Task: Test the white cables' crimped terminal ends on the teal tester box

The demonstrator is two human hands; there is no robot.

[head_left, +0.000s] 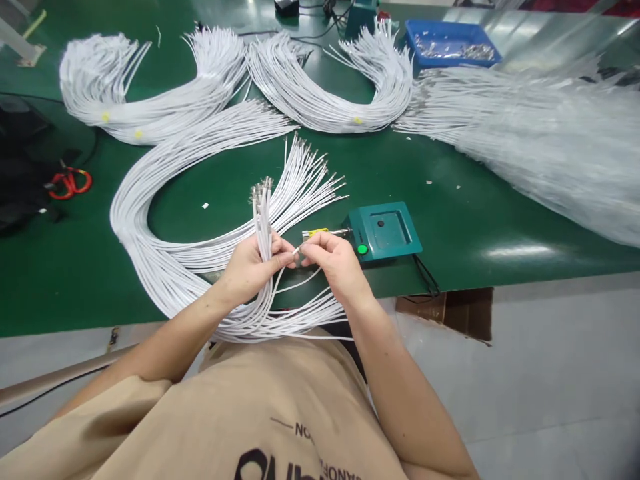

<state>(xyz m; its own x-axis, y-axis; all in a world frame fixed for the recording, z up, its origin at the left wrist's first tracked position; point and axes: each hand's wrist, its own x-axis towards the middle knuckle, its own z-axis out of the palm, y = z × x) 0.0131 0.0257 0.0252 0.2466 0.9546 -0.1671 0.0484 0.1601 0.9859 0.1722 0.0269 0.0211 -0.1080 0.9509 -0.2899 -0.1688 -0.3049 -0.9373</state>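
My left hand (250, 267) is closed round an upright bunch of white cables (263, 220) whose metal-tipped ends point up. Close beside it, my right hand (330, 260) pinches the end of a single white cable (297, 251) between thumb and fingers. Just right of my hands a small teal box (385, 230) with a green button sits on the green table (450, 200), with a yellow-marked metal probe (320, 232) sticking out of its left side. More white cables (165, 253) loop from my lap out over the table.
Large bundles of white cables (150, 100) lie across the far table, with a bigger heap (540, 133) at right. A blue tray (450, 43) of metal parts stands at the back. Red-handled scissors (70, 183) lie at left. A black lead (427, 273) runs off the table's front edge.
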